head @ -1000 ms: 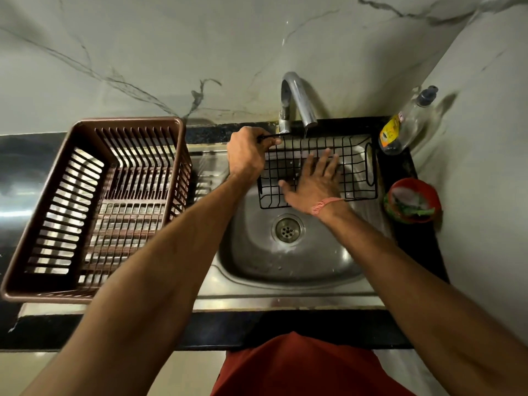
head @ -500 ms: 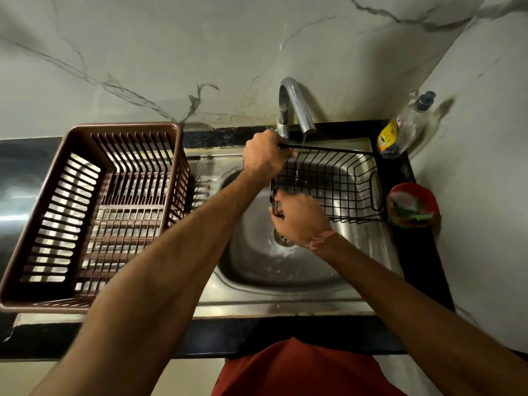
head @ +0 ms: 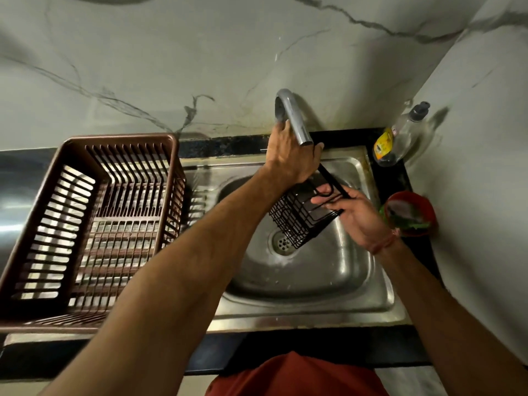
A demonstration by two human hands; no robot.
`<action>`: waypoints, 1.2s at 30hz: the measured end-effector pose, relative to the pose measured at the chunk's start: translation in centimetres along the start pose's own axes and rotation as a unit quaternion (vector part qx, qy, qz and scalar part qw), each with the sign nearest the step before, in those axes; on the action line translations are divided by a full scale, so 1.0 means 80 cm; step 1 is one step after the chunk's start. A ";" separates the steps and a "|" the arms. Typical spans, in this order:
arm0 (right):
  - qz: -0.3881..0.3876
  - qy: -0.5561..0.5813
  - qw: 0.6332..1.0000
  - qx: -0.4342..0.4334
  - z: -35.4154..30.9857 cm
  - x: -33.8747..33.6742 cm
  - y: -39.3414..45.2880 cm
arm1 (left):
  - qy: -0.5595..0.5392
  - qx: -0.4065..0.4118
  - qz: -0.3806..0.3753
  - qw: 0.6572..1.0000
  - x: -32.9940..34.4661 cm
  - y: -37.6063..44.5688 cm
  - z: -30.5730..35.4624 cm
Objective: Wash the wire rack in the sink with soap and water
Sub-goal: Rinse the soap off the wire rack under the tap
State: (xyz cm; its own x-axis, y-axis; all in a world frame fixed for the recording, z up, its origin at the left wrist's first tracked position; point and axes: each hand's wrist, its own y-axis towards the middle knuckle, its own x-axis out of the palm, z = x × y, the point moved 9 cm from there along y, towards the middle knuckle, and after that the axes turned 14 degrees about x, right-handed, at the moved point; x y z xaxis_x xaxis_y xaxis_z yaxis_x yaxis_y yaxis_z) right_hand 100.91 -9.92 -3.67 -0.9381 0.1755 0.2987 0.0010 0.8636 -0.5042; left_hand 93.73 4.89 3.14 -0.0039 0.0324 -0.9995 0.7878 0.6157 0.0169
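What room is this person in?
Most likely a home kitchen. There is a steel sink with a curved tap, a brown dish-drying basket beside it, and a bottle of dish soap in the corner.

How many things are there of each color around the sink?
Black: 1, the wire rack
Brown: 1, the plastic basket
Red: 1, the bowl
Clear with yellow label: 1, the soap bottle
Silver: 2, the tap and the sink
Total: 6
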 end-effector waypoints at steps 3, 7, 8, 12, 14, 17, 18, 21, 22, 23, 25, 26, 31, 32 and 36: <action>0.019 0.035 0.999 0.021 -0.007 -0.023 0.003 | -0.319 -0.065 -0.029 0.945 0.031 0.001 -0.014; -0.008 0.087 0.995 0.048 -0.011 -0.040 0.010 | -0.540 -0.153 -0.030 0.827 0.047 -0.005 -0.020; -0.015 0.107 0.993 0.052 -0.015 -0.041 0.012 | -0.548 -0.165 -0.022 0.820 0.046 -0.008 -0.021; 0.134 -0.123 0.983 0.008 -0.058 -0.056 0.029 | -0.543 -0.225 0.022 0.809 0.050 -0.013 -0.028; 0.221 -0.359 0.905 -0.051 -0.087 -0.042 0.038 | -0.525 -0.235 0.036 0.818 0.045 -0.008 -0.026; 0.294 -0.459 0.836 -0.063 -0.109 -0.025 0.051 | -0.501 -0.253 0.028 0.828 0.046 -0.002 -0.027; 0.310 -0.443 0.840 -0.039 -0.111 -0.030 0.054 | -0.506 -0.249 0.029 0.826 0.047 0.001 -0.029; 0.321 -0.348 0.880 0.024 -0.110 -0.048 0.066 | -0.555 -0.183 0.039 0.811 0.042 0.007 -0.023; 0.313 -0.298 0.901 0.045 -0.101 -0.061 0.075 | -0.585 -0.152 0.038 0.796 0.038 0.008 -0.016; 0.291 -0.250 0.921 0.062 -0.093 -0.068 0.083 | -0.607 -0.130 0.037 0.783 0.037 0.006 -0.010; 0.238 -0.151 0.953 0.112 -0.069 -0.080 0.089 | -0.607 -0.128 0.029 0.784 0.039 0.001 -0.009; 0.222 -0.108 0.960 0.132 -0.056 -0.090 0.091 | -0.570 -0.138 0.020 0.810 0.042 -0.002 -0.014; 0.239 -0.099 0.962 0.090 -0.055 -0.091 0.087 | -0.390 -0.165 0.003 0.906 0.053 -0.016 -0.035; 0.242 -0.126 0.959 0.077 -0.062 -0.083 0.091 | -0.376 -0.172 0.008 0.911 0.053 -0.018 -0.035; 0.239 -0.151 0.959 -0.003 -0.100 -0.055 0.094 | -0.329 -0.167 0.014 0.929 0.041 -0.017 -0.033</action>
State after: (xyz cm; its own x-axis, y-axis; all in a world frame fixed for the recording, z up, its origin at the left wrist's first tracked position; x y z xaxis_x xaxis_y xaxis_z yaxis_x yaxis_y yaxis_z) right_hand 107.83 -0.44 -2.25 -0.8879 0.4077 -0.2130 0.4562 0.7216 -0.5207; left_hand 91.01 6.21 -0.10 0.4788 -0.3681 -0.7970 0.5455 0.8361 -0.0585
